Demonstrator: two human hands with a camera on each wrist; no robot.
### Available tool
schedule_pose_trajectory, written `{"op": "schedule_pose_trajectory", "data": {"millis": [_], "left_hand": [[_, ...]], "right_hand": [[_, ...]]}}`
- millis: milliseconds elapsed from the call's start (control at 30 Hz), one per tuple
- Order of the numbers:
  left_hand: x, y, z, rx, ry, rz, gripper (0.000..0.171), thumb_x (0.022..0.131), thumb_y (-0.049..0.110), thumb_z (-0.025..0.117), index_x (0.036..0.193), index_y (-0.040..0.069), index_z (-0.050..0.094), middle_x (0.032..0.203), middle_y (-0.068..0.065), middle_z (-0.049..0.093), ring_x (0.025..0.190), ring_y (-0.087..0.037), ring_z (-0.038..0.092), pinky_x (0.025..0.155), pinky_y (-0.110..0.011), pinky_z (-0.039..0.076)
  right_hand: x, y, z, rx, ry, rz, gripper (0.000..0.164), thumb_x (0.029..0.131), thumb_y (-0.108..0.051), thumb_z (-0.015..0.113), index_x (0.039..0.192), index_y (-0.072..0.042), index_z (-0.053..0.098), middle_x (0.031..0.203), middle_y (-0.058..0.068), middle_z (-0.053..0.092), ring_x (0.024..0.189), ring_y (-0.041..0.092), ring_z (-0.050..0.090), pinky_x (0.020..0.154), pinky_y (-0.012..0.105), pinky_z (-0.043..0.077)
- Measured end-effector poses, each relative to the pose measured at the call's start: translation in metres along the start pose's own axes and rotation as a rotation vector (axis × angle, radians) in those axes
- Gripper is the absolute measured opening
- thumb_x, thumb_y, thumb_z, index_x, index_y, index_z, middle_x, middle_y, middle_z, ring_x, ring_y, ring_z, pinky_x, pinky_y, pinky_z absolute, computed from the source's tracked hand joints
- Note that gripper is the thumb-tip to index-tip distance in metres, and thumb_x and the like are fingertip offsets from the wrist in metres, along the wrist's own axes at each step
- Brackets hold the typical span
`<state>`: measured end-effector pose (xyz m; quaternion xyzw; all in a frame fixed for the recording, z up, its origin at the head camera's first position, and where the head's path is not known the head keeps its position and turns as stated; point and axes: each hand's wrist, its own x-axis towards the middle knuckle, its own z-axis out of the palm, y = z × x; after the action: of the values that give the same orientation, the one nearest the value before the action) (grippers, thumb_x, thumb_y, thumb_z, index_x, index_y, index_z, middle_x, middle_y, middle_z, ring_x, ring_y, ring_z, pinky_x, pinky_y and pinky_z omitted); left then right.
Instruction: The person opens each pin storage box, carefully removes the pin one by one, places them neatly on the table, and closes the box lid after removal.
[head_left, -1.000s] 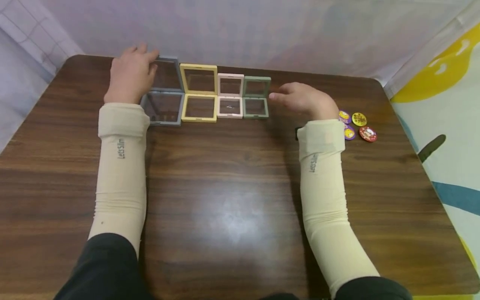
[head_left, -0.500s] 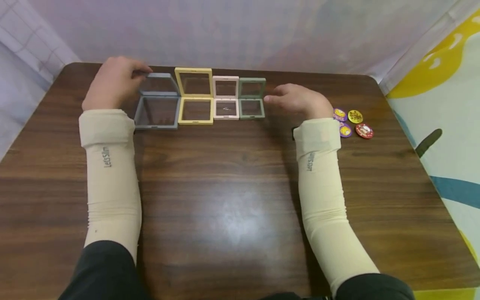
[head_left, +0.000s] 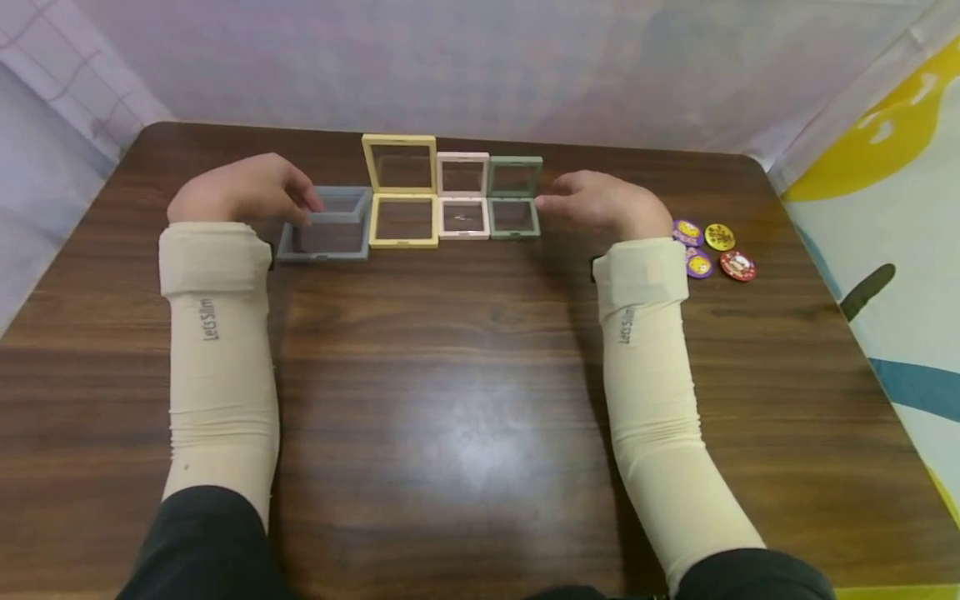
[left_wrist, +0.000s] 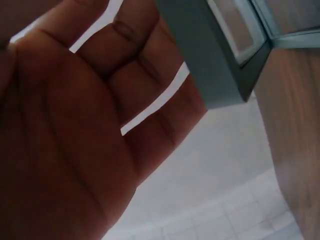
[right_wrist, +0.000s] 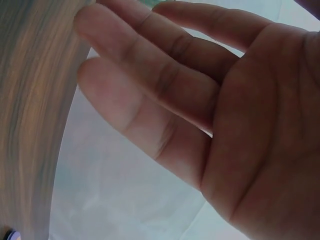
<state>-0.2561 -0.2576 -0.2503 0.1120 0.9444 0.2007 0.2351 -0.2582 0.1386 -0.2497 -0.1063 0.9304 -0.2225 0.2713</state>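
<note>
A row of hinged display frames with clear panes stands open on the table. At the left end is the grey-blue display frame [head_left: 326, 254], its lid tilted forward over its base. My left hand [head_left: 243, 187] holds the lid's left edge; in the left wrist view, fingers [left_wrist: 160, 120] lie behind that lid. To its right stand the yellow frame [head_left: 403, 243], the pale pink frame [head_left: 463, 200] and the green frame [head_left: 513, 200], lids upright. My right hand [head_left: 607, 202] hovers by the green frame's right side, fingers loosely bent around nothing; contact there is unclear.
Several round badges [head_left: 737, 266], purple, yellow and red, lie right of my right wrist. The brown wooden table [head_left: 480, 375] spreads in front, with a pale curtain [head_left: 495, 67] behind its far edge. A patterned cloth [head_left: 907, 292] hangs at the right.
The grey-blue frame's lid has swung from upright down toward its base, my left hand moving down and nearer with it. The right hand stays by the green frame.
</note>
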Motion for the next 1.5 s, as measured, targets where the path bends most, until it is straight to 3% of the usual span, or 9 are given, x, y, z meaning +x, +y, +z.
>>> {"op": "schedule_pose_trajectory", "data": {"millis": [267,533,833,1133,1367,1433,1500], "left_hand": [[0.012,0.004,0.008,-0.035,-0.057,-0.056,0.030,0.087,0.005,0.065,0.116,-0.002,0.062,0.118,-0.022,0.056,0.102,-0.034,0.051,0.081,-0.049,0.047],[0.024,0.006,0.016,-0.039,-0.101,-0.109,0.028,0.084,0.000,0.065,0.111,0.001,0.063,0.116,-0.018,0.053,0.100,-0.032,0.045,0.076,-0.042,0.043],[0.026,0.001,0.021,-0.070,-0.088,-0.120,0.024,0.078,-0.002,0.070,0.102,0.002,0.067,0.105,-0.013,0.059,0.093,-0.029,0.047,0.073,-0.041,0.042],[0.024,-0.001,0.023,-0.080,-0.052,-0.124,0.023,0.076,-0.001,0.074,0.099,0.003,0.071,0.101,-0.011,0.064,0.091,-0.028,0.048,0.073,-0.041,0.042],[0.026,-0.004,0.020,-0.058,-0.083,-0.073,0.023,0.081,0.008,0.073,0.103,0.003,0.070,0.099,-0.009,0.066,0.089,-0.025,0.050,0.072,-0.039,0.044],[0.025,-0.004,0.018,-0.032,-0.051,-0.033,0.026,0.085,0.017,0.071,0.107,0.003,0.069,0.102,-0.012,0.066,0.088,-0.026,0.052,0.071,-0.040,0.043],[0.023,-0.001,0.016,-0.010,0.043,0.006,0.032,0.089,0.027,0.067,0.111,0.004,0.067,0.107,-0.016,0.065,0.090,-0.029,0.053,0.073,-0.043,0.044]], "right_hand": [[0.002,0.000,0.001,-0.015,-0.011,-0.037,0.067,0.098,-0.047,0.039,0.147,-0.003,0.026,0.143,0.020,0.044,0.129,0.034,0.044,0.109,0.054,0.034],[0.003,0.005,0.002,-0.025,-0.005,-0.029,0.067,0.098,-0.047,0.040,0.146,-0.002,0.028,0.140,0.021,0.046,0.129,0.035,0.045,0.109,0.054,0.036],[0.004,0.003,0.003,0.011,-0.022,-0.030,0.068,0.098,-0.046,0.041,0.148,-0.002,0.024,0.142,0.021,0.045,0.129,0.036,0.046,0.109,0.054,0.036],[0.005,-0.001,0.000,-0.054,-0.001,-0.042,0.066,0.098,-0.047,0.040,0.146,-0.003,0.029,0.138,0.020,0.048,0.126,0.035,0.047,0.107,0.054,0.037],[0.004,0.000,0.001,-0.032,0.001,-0.043,0.067,0.098,-0.047,0.041,0.146,-0.002,0.029,0.141,0.020,0.045,0.129,0.034,0.044,0.109,0.054,0.035],[0.003,0.002,0.001,-0.029,0.002,-0.041,0.067,0.098,-0.047,0.041,0.146,-0.002,0.028,0.142,0.021,0.044,0.129,0.035,0.044,0.109,0.054,0.035],[0.003,0.003,0.001,-0.038,0.008,-0.040,0.069,0.098,-0.047,0.041,0.147,-0.001,0.026,0.144,0.021,0.042,0.130,0.035,0.043,0.109,0.054,0.034]]}}
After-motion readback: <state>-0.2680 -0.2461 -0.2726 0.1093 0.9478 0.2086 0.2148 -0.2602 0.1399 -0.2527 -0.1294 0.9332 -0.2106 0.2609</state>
